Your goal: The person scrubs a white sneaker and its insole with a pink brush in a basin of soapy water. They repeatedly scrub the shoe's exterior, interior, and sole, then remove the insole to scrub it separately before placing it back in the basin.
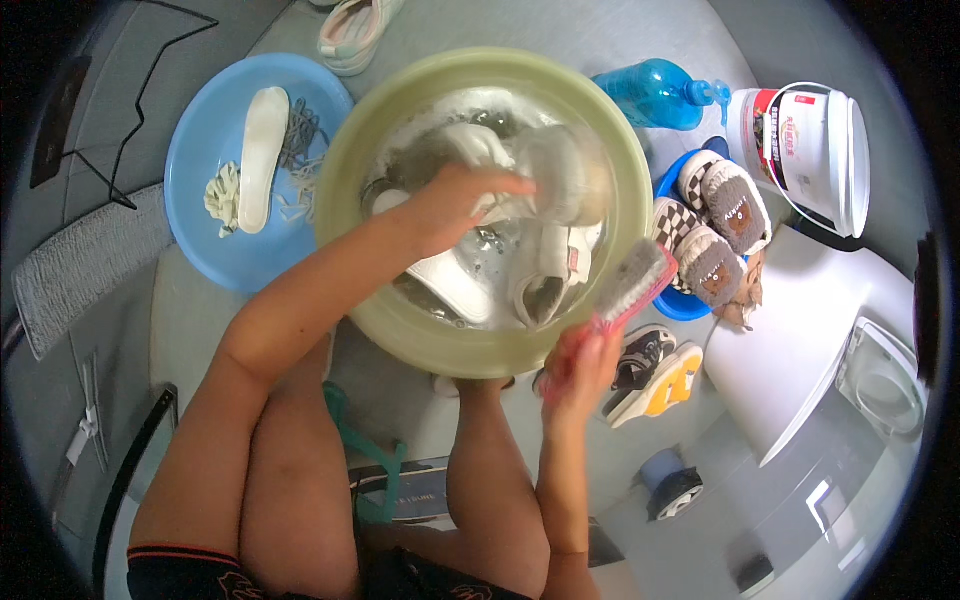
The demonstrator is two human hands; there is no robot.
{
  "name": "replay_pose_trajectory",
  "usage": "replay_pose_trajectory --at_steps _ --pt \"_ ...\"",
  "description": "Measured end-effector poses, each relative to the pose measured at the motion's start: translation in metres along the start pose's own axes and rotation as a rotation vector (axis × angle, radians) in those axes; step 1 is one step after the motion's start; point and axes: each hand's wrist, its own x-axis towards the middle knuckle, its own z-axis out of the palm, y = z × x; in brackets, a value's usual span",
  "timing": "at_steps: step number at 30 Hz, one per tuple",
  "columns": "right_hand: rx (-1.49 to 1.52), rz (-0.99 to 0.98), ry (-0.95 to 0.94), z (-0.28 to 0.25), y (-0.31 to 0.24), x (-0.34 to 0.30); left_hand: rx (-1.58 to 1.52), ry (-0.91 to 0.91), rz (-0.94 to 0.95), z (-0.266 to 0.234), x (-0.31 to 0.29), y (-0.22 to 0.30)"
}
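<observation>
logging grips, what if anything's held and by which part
The right hand holds the pink oblong scrubbing brush by its handle; whether the left hand grips the blurred pale shoe can't be told.

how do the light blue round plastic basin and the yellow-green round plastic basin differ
Size: the light blue round plastic basin looks smaller than the yellow-green round plastic basin.

Contents: the blue one holds a white insole and grey laces; the yellow-green one holds shoes in sudsy water.

Both are round and open-topped.
</observation>
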Motion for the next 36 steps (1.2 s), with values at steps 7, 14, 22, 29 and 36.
replay_pose_trajectory --at_steps 7,14,22,29,36 --pt "0.04 -0.083 0.069 -0.023 -0.013 -0.027 -1.05 0.035 -0.661 0.028 0.004 0.07" --pt "-0.786 -0.443 0.21 -0.04 0.006 -0.024 -0.659 -0.069 -0.237 0.081 -0.014 0.015" --pt "-1.438 -0.363 0.185 -0.019 -0.019 0.029 -1.372 -0.033 -0.769 0.079 -0.017 0.049" --pt "-1.502 -0.412 0.004 -0.022 -0.004 -0.004 -1.337 -0.06 -0.92 0.086 -0.033 0.036" --pt "-1.584 -0.294 -0.039 -0.004 0.012 -0.008 -1.205 -0.061 -0.852 0.102 -0.045 0.034"
